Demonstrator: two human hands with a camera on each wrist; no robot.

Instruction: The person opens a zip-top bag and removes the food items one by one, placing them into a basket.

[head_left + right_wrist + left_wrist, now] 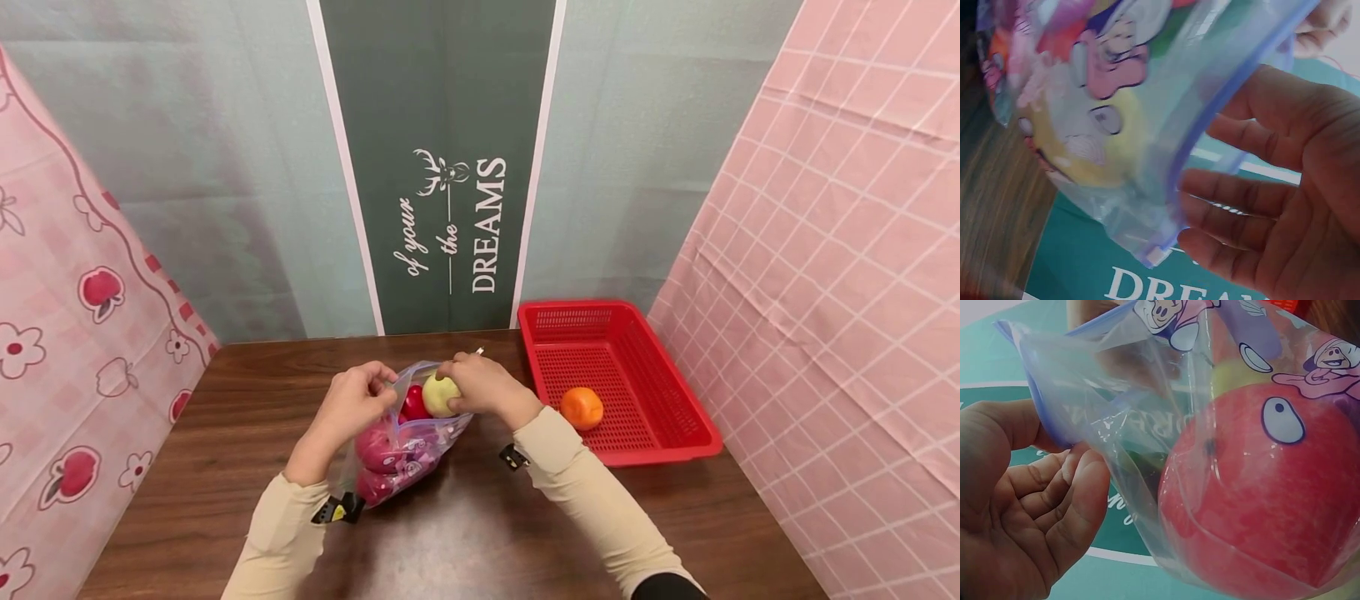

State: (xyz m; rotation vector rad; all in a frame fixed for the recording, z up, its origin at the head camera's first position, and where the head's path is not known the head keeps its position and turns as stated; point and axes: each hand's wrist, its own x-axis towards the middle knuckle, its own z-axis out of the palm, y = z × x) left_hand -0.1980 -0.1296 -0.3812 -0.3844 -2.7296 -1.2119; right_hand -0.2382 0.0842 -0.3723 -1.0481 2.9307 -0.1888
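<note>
A clear zip bag with purple edging and cartoon prints (420, 446) stands on the table with its mouth open. Inside are a big red apple (1260, 494), a smaller red fruit (415, 403) and a yellow-green apple (438, 395) near the top. My left hand (360, 404) pinches the bag's rim on the left side. At the right side of the mouth, my right hand (480, 383) has its fingers loosely extended along the purple rim, beside the yellow-green apple. A white zip slider (1157, 255) sits at the bag's corner.
To the right, a red plastic basket (667, 392) holds one orange (582, 408). The brown wooden table (247, 400) meets a printed cloth backdrop (450, 83) behind, with pink curtains (840, 250) at both sides.
</note>
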